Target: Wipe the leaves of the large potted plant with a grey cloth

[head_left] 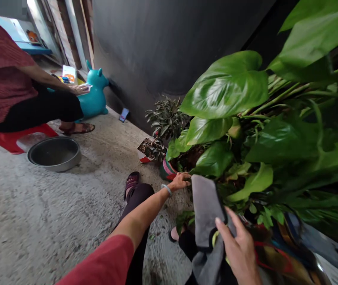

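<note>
A grey cloth (206, 206) with dark edging hangs from my right hand (240, 245), whose thumb and fingers are closed on it. My left hand (180, 181), with a pale bracelet at the wrist, reaches to the lower edge of a big-leaved green plant (228, 89). Its fingers are bent together by a low leaf (214, 160) and the upper corner of the cloth; what lies between the fingertips is hidden. Just behind that hand stands the plant's round pot (166, 169).
A small dark-leaved plant (169, 116) and a square pot (146, 149) stand by the black wall (169, 43). At left, a person in a red shirt (2, 71) sits on a red stool (14, 140), hand on a turquoise animal toy (96, 99). A metal basin (54, 162) rests on the concrete floor.
</note>
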Demonstrator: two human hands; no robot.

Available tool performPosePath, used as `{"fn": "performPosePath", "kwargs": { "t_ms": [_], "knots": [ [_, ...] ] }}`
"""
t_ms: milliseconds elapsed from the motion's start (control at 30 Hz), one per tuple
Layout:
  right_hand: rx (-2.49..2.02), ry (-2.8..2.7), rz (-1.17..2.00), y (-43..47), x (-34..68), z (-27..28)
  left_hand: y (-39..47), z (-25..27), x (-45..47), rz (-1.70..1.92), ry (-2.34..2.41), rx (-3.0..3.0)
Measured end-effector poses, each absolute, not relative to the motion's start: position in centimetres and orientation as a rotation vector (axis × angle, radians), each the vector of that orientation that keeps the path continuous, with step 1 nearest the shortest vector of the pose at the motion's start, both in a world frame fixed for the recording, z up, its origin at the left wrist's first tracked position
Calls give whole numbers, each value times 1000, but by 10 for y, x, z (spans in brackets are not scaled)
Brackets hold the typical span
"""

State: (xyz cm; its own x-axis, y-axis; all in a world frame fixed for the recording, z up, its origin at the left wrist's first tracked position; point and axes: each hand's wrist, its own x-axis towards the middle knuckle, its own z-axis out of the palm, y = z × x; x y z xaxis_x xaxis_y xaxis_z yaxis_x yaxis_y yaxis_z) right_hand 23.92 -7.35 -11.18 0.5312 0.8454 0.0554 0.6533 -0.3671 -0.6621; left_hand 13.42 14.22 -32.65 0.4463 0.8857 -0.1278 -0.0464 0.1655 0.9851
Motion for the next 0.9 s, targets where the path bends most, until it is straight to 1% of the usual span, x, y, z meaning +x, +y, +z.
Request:
{"fn": "performPosePath", "kwargs": {
  "t_ms": [100,167,233,300,400,467,500,567,633,733,833,900],
  "knots": [
    [-2081,-1158,112,-33,240,-109,142,-327,136,829,743,945],
    [-2095,-1154,77,-5,238,-127,146,-325,130,816,716,693],
    [-2152,-1181,225,6,230,-154,150,-322,123,766,692,471],
    [-2182,-1214,396,-5,221,-178,154,-319,115,732,652,347],
    [-2141,-1227,587,-44,215,-179,155,-315,107,716,600,313],
    [-2136,-1161,594,-57,221,-158,153,-311,103,677,573,305],
    [-2143,-1120,535,-54,226,-146,151,-309,102,664,564,300],
    [-2151,-1062,365,-35,232,-128,148,-306,99,664,546,297],
    [-2140,-1074,310,-7,229,-129,145,-304,97,696,509,300],
    [-2104,-1187,501,10,207,-157,143,-305,93,749,476,281],
    [-2045,-1262,677,-13,186,-183,143,-307,85,748,493,247],
    [-2013,-1224,698,-31,186,-186,143,-308,81,766,484,242]
  ]
}}
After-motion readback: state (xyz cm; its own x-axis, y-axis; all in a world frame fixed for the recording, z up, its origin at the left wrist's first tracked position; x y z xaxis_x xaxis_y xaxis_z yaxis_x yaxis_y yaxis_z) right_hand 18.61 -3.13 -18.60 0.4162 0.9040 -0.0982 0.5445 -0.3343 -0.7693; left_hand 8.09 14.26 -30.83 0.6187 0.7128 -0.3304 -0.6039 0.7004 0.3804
